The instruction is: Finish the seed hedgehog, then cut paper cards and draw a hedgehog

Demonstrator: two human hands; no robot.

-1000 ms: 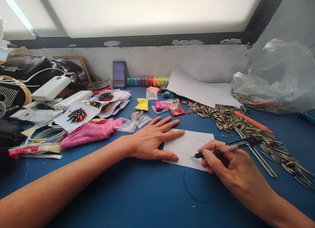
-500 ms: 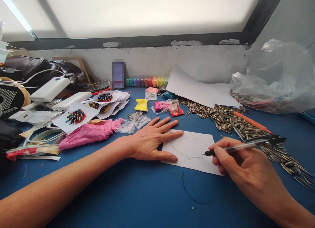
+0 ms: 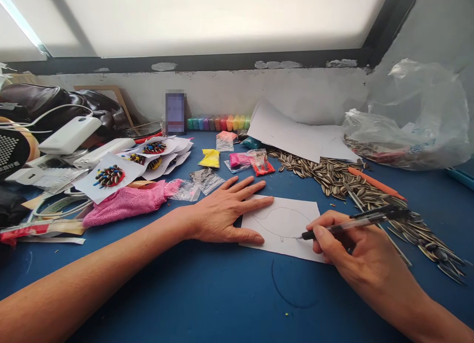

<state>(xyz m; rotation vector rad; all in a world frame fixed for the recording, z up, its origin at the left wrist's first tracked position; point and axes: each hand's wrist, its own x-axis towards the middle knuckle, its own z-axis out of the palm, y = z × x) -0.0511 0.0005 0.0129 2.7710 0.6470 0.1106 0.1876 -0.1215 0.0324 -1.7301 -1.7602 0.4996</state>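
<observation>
A small white sheet of paper (image 3: pixel 274 251) lies on the blue table (image 3: pixel 207 293), bearing a thin-lined outline of a rounded body with a pointed end and one small foot-like mark below. My left hand (image 3: pixel 225 212) rests flat with fingers spread, thumb and fingertips on the sheet's left part. In my right hand (image 3: pixel 359 249) is a clear-barrelled black pen (image 3: pixel 342 226), gripped near its point. The pen's tip touches or nearly touches the paper at the lower edge of the outline, right of the foot mark. My right hand hides the sheet's right side.
Sunflower seeds (image 3: pixel 326 177) spread behind and right of my right hand, with an orange stick-like tool (image 3: pixel 375 183) on them. Clay packets, one yellow (image 3: pixel 209 158), lie ahead. Seed-decorated cards (image 3: pixel 107 177) and a pink cloth (image 3: pixel 126 202) are left. A plastic bag (image 3: pixel 414 131) stands right.
My right hand has moved the pen tip slightly left and down along the outline's lower edge. My left hand stays in place on the paper. The view has shifted a little.
</observation>
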